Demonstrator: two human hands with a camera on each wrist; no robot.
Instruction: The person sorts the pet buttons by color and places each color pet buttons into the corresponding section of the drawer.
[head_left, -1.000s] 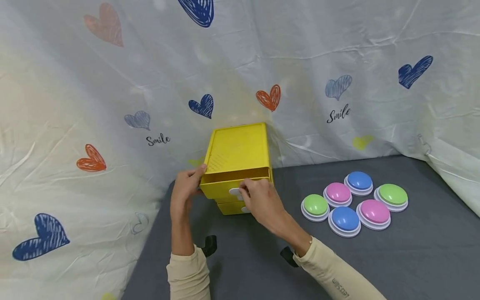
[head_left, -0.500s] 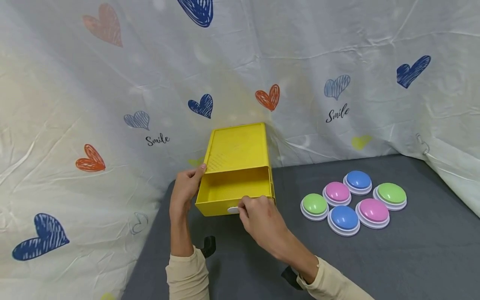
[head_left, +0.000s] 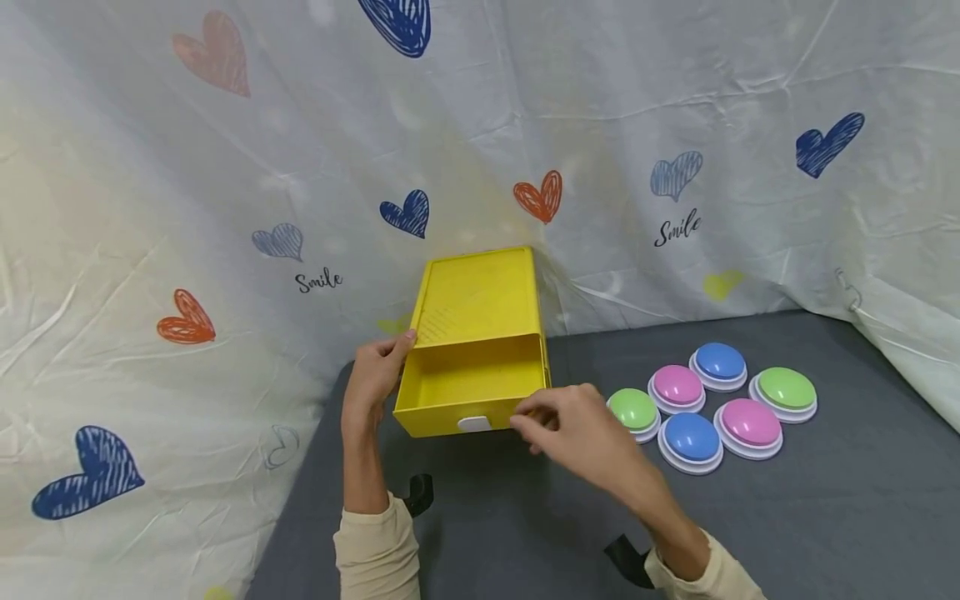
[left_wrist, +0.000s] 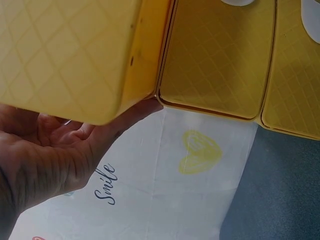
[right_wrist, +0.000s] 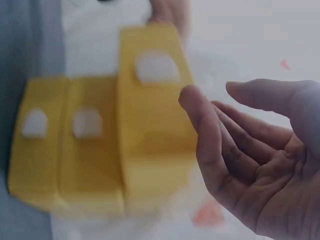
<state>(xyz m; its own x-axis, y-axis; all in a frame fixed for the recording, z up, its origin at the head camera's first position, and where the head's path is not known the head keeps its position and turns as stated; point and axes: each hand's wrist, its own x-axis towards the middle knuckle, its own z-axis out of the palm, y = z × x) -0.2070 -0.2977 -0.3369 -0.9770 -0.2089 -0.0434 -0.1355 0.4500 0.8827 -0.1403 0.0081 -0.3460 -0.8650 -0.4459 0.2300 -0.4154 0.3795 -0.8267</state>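
Note:
A small yellow drawer cabinet stands near the back wall. Its top drawer is pulled well out, with a white handle on the front and nothing visible inside. My left hand holds the cabinet at its left front corner, a fingertip at the top edge. In the left wrist view, a digit reaches the seam beside the drawer. My right hand is just right of the drawer front, apart from the handle, its fingers loosely bent around nothing. In the right wrist view, two closed lower drawers show white handles.
To the right on the dark grey table, several round push buttons sit grouped, including a green button, a blue button and a pink button. A white curtain with printed hearts hangs behind the cabinet.
The top drawer has come out toward me from nearly closed. My right hand has let go of its handle and moved right. My left hand has stayed at the cabinet corner.

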